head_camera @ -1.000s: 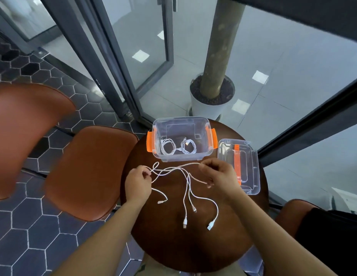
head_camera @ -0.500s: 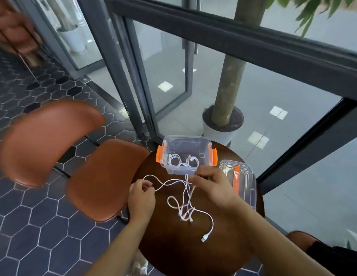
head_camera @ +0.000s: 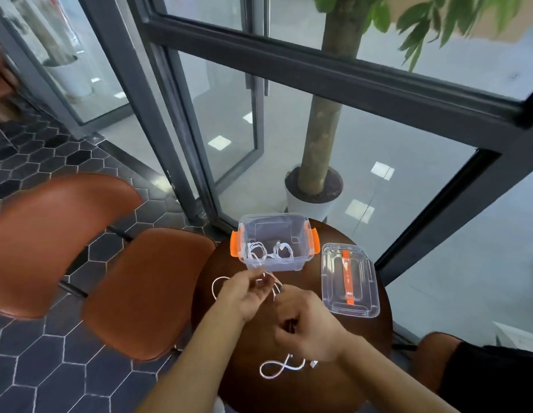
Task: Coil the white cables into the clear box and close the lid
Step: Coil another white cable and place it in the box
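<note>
**Hands.** Left hand point(head_camera: 244, 296) and right hand point(head_camera: 308, 326) are close together over the middle of the desk point(head_camera: 366, 332), the left slightly ahead of the right. The left hand's fingers reach forward and pinch strands of cable. The right hand is curled into a loose fist around the same cable. The exact finger hold is blurred.

**Cable** point(head_camera: 281, 367). White and loose, not yet in the box.
- One loop stands out just left of the left hand.
- Several strands run between the two hands.
- The tail lies in a figure-eight on the desk, just behind the right wrist, with its plug beside it.

**Box** point(head_camera: 274, 265). Clear and open, upright on the desk just ahead of the left fingertips. It has an orange clip point(head_camera: 235, 244) at each short end.

**Coils** point(head_camera: 258, 251). Two white bundles side by side on the box floor. A strand appears to run from the left bundle over the near wall toward the left hand.

**Lid** point(head_camera: 333, 293). Clear with an orange centre strip, lying flat on the desk, off the box. It sits to the right of both hands and just beside the box's right end.

**Chairs** point(head_camera: 146, 293). Two brown chairs, left of the left forearm.

**Pot** point(head_camera: 313, 204). White with a tree trunk in it, on the floor beyond the box and behind glass.
</note>
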The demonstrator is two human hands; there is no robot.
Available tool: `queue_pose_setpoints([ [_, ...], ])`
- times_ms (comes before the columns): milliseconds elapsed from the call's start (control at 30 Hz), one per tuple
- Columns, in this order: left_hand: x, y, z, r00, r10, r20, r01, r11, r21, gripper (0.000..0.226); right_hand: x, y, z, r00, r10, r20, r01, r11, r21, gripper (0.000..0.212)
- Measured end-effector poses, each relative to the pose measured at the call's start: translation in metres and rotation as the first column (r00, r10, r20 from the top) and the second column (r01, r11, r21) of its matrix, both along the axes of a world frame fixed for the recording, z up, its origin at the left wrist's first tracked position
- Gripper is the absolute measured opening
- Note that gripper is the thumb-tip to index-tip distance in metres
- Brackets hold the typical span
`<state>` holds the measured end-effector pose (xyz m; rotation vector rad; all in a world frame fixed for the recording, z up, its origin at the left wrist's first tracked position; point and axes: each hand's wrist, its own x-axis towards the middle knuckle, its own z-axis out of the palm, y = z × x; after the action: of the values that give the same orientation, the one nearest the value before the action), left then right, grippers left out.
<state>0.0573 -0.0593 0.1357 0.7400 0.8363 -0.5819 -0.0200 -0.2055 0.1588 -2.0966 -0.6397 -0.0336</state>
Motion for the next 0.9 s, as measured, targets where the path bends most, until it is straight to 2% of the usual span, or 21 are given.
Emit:
queue_pose_setpoints([
  [67, -0.002, 0.007, 0.003, 0.995, 0.096, 0.021, -0.094, 0.992, -0.080, 0.011, -0.004, -0.002, -0.005, 0.999, -0.038, 0.019, 0.038, 0.999, -0.021, 0.036],
  [233, 0.001, 0.016, 0.011, 0.985, -0.073, 0.158, 0.082, 0.995, -0.055, 0.014, -0.006, 0.002, -0.012, 0.995, -0.097, -0.035, 0.095, 0.994, -0.053, 0.035],
  [333, 0.012, 0.017, 0.019, 0.966, -0.113, 0.231, 0.113, 0.993, 0.015, 0.022, 0.002, -0.001, -0.022, 0.963, -0.185, -0.195, 0.202, 0.977, 0.072, 0.035],
  [433, 0.015, 0.021, 0.026, 0.960, 0.005, 0.278, -0.018, 0.999, 0.044, 0.023, 0.012, -0.011, -0.031, 0.858, -0.270, -0.437, 0.409, 0.873, 0.264, 0.033],
  [500, 0.009, 0.021, 0.030, 0.946, 0.029, 0.323, -0.045, 0.998, 0.043, 0.025, 0.017, -0.019, -0.036, 0.823, -0.310, -0.476, 0.466, 0.848, 0.253, 0.026],
  [567, 0.002, 0.018, 0.031, 0.934, 0.012, 0.358, -0.031, 0.998, 0.047, 0.026, 0.018, -0.022, -0.032, 0.809, -0.315, -0.496, 0.463, 0.862, 0.207, 0.012],
  [667, -0.011, 0.004, 0.032, 0.914, -0.031, 0.403, 0.020, 0.999, 0.031, 0.025, 0.021, -0.014, -0.026, 0.804, -0.200, -0.560, 0.358, 0.915, 0.188, 0.029],
  [767, -0.019, -0.008, 0.037, 0.899, -0.044, 0.437, 0.043, 0.999, 0.011, 0.022, 0.022, 0.000, -0.021, 0.793, -0.155, -0.589, 0.328, 0.924, 0.199, 0.020],
  [833, -0.017, -0.008, 0.044, 0.889, -0.037, 0.456, 0.043, 0.999, -0.004, 0.023, 0.020, 0.002, -0.021, 0.830, -0.219, -0.513, 0.346, 0.924, 0.165, 0.015],
  [900, -0.012, -0.003, 0.051, 0.881, -0.026, 0.473, 0.039, 0.999, -0.016, 0.026, 0.014, 0.001, -0.023, 0.873, -0.251, -0.418, 0.327, 0.937, 0.119, 0.025],
])
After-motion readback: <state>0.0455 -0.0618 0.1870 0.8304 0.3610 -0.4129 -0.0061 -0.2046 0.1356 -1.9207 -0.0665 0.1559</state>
